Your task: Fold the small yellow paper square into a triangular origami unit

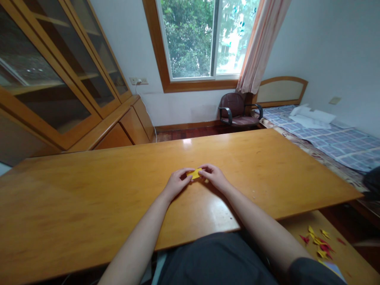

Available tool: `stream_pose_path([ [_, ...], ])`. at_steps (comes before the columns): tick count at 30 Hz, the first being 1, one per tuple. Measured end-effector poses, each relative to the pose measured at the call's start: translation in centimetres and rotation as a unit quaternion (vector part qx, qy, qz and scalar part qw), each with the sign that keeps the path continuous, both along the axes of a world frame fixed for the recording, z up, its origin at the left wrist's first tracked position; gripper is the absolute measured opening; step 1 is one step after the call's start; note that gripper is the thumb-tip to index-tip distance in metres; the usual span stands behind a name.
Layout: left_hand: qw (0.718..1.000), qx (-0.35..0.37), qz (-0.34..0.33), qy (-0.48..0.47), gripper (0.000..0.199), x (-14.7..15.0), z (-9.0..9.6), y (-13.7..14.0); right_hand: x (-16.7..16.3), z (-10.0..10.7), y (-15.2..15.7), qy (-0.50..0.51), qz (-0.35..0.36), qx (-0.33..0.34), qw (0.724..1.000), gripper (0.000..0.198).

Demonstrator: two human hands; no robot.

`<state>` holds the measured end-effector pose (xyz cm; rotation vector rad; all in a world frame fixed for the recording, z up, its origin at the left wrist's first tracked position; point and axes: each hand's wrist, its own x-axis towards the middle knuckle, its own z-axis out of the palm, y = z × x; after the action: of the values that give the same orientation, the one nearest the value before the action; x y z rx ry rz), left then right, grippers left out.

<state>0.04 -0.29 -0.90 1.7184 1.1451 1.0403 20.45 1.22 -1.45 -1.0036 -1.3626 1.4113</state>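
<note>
A small piece of folded yellow paper (195,173) is held between my two hands, just over the middle of the wooden table (103,198). My left hand (177,183) pinches its left end between thumb and fingers. At the right end, my right hand (216,178) grips it the same way. The fingers cover both ends of the paper, so its full shape is partly hidden.
Lower right, several red and yellow folded paper figures (320,243) lie on a lower wooden surface (299,225). Beyond the table stand an office chair (234,109) and a bed (341,138). A glass-door cabinet (97,107) lines the left side.
</note>
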Motion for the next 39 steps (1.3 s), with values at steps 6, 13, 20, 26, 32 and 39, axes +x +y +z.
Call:
stream_pose_path([
  [6, 1.0, 0.014, -0.003, 0.021, 0.031, 0.2, 0.4, -0.1, -0.1, 0.3, -0.1, 0.002, -0.002, -0.007, 1.0, 0.038],
  [13, 0.993, 0.061, -0.006, 0.098, 0.03, 0.0, 0.9, -0.2, -0.1, 0.4, -0.1, -0.039, -0.011, 0.001, 0.999, 0.035],
  [20, 0.993, 0.058, -0.006, 0.101, 0.03, 0.1, 0.9, -0.2, 0.0, 0.6, -0.3, -0.041, -0.018, -0.002, 0.999, 0.036],
  [26, 0.995, 0.051, -0.006, 0.089, 0.031, 0.1, 0.9, -0.2, 0.0, 0.7, -0.3, -0.046, -0.016, 0.001, 0.999, 0.034],
  [32, 0.996, 0.034, -0.009, 0.077, 0.037, 0.0, 0.7, -0.1, 0.0, 1.0, -0.4, -0.055, -0.026, 0.009, 0.998, 0.031],
  [39, 0.997, 0.0, -0.015, 0.08, 0.048, 0.0, 0.7, -0.1, 0.1, 0.7, -0.4, -0.037, -0.004, -0.009, 0.999, 0.035],
])
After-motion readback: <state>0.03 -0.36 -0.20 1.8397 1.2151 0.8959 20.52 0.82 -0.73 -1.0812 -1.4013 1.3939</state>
